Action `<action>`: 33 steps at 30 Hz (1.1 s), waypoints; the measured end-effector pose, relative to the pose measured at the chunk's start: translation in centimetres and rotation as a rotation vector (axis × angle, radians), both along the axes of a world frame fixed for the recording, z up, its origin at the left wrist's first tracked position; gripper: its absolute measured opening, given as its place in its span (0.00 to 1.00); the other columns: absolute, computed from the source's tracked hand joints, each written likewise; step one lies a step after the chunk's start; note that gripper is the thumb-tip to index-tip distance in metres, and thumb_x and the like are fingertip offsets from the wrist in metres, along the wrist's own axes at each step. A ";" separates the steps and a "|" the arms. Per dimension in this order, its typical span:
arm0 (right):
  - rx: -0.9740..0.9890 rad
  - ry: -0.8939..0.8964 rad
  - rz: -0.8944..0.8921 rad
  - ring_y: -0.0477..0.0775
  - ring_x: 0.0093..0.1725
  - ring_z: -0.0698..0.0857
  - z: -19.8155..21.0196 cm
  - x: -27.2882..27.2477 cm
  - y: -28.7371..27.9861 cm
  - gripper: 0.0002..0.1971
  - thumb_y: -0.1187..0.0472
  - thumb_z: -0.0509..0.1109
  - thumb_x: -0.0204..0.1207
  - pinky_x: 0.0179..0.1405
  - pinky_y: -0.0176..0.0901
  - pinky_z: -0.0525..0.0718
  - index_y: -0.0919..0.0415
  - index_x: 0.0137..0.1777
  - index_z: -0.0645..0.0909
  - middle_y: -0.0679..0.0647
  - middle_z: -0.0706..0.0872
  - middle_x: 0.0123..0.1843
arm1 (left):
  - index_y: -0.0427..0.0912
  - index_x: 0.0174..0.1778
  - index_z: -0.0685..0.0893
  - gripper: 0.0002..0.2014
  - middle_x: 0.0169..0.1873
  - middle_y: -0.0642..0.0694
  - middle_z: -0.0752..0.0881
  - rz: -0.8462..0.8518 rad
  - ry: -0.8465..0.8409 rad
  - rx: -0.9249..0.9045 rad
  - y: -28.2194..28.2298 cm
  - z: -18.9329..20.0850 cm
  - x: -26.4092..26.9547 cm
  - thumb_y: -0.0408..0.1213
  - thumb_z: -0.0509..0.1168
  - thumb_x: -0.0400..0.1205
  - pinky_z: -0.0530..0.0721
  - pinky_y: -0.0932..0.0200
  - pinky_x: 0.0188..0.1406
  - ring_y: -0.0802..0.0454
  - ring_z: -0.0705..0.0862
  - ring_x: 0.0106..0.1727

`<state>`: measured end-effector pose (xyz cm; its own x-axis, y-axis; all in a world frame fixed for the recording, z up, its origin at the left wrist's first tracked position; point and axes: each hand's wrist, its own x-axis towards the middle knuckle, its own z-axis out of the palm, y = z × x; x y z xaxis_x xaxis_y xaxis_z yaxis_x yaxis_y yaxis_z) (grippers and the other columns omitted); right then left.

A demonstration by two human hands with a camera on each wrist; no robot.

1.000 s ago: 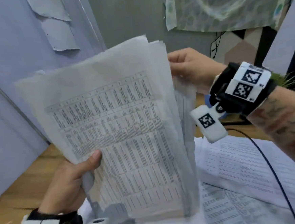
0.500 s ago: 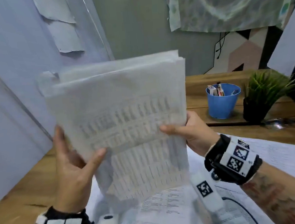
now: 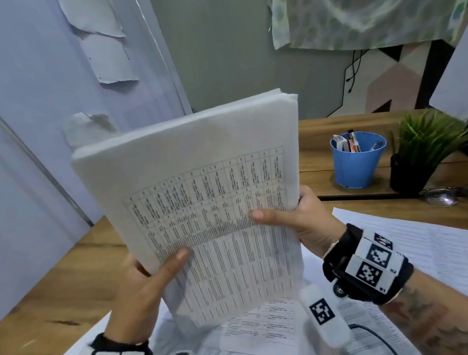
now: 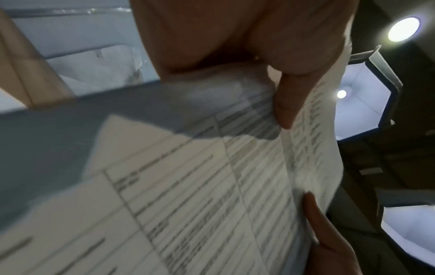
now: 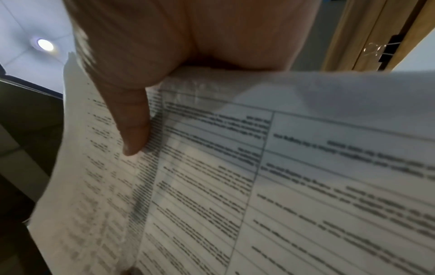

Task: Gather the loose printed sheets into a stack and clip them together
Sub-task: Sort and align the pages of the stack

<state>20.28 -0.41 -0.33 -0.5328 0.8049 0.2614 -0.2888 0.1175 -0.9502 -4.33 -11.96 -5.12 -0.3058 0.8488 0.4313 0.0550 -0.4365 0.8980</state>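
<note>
A thick stack of printed sheets (image 3: 198,166) with a table on its front page stands upright above the desk, its edges roughly even. My left hand (image 3: 153,270) grips its lower left edge, thumb on the front and fingers behind. My right hand (image 3: 286,215) holds the right edge the same way. In the left wrist view the thumb (image 4: 284,104) presses the stack (image 4: 188,186). The right wrist view shows the thumb (image 5: 134,130) on the sheets (image 5: 282,167), and a black binder clip (image 5: 388,50) lying on the wooden desk beyond.
More loose printed sheets (image 3: 442,245) cover the wooden desk (image 3: 67,274) below and to the right. At the back right stand a blue cup (image 3: 357,162) of pens and a potted plant (image 3: 421,157), with glasses (image 3: 452,195) beside them. A black cable (image 3: 379,336) crosses the papers.
My right hand has come down from the stack's top to its right edge. My left hand opened briefly and now grips the lower left again. The sheets have squared up.
</note>
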 end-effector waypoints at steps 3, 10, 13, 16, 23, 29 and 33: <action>0.028 -0.015 0.003 0.63 0.56 0.91 0.0 0.2 0.0 0.17 0.70 0.77 0.67 0.56 0.53 0.89 0.71 0.57 0.85 0.64 0.92 0.55 | 0.58 0.51 0.98 0.20 0.54 0.46 0.98 -0.039 0.048 -0.067 -0.4 0.1 -0.8 0.40 0.92 0.65 0.94 0.62 0.50 0.50 0.97 0.56; 0.087 -0.078 0.003 0.63 0.57 0.90 -0.1 -0.3 0.5 0.17 0.66 0.77 0.72 0.60 0.61 0.87 0.73 0.59 0.84 0.64 0.91 0.57 | 0.70 0.50 0.96 0.28 0.53 0.60 0.98 -0.025 0.171 -0.138 -1.1 0.0 0.2 0.26 0.86 0.70 0.91 0.72 0.49 0.62 0.96 0.56; 0.047 -0.045 -0.024 0.65 0.58 0.90 -0.4 -0.3 0.6 0.22 0.57 0.82 0.68 0.61 0.62 0.86 0.68 0.59 0.85 0.65 0.91 0.57 | 0.53 0.56 0.92 0.20 0.48 0.65 0.97 0.068 0.137 -0.158 -0.9 -0.7 1.0 0.24 0.79 0.76 0.88 0.76 0.45 0.66 0.95 0.55; -0.059 -0.015 -0.076 0.62 0.52 0.90 -1.3 0.2 1.4 0.35 0.30 0.74 0.63 0.54 0.56 0.89 0.62 0.56 0.86 0.60 0.92 0.53 | 0.45 0.51 0.91 0.17 0.41 0.64 0.97 0.160 0.109 -0.138 -0.3 -1.6 0.5 0.16 0.71 0.81 0.88 0.76 0.43 0.67 0.95 0.49; 0.077 -0.920 -0.144 0.47 0.44 0.83 -4.2 2.8 5.2 0.23 0.38 0.76 0.69 0.46 0.43 0.80 0.54 0.56 0.81 0.49 0.86 0.50 | 0.40 0.46 0.91 0.03 0.34 0.58 0.96 0.369 -0.004 -0.188 -1.0 -1.0 -5.7 0.34 0.79 0.82 0.94 0.58 0.43 0.63 0.95 0.37; 0.374 -1.553 0.028 0.55 0.63 0.81 -5.9 0.1 5.0 0.55 0.32 0.83 0.53 0.63 0.54 0.81 0.49 0.78 0.64 0.50 0.80 0.68 | 0.42 0.51 0.85 0.13 0.31 0.58 0.95 0.406 -0.199 -0.274 -3.1 -1.3 -11.1 0.47 0.77 0.83 0.93 0.63 0.26 0.64 0.93 0.28; 0.334 -1.541 0.103 0.59 0.51 0.83 -5.6 -0.7 5.2 0.42 0.38 0.83 0.60 0.43 0.46 0.82 0.64 0.68 0.77 0.61 0.85 0.64 | 0.35 0.64 0.89 0.50 0.55 0.45 0.98 0.374 -0.236 -0.332 -4.1 -2.0 -11.7 0.67 0.89 0.54 0.98 0.44 0.51 0.47 0.97 0.56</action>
<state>19.60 4.79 -5.93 -0.4901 0.7692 -0.4101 0.8711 0.4147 -0.2632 -16.08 -16.03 -7.13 -0.6689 0.7422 0.0416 -0.0678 -0.1167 0.9909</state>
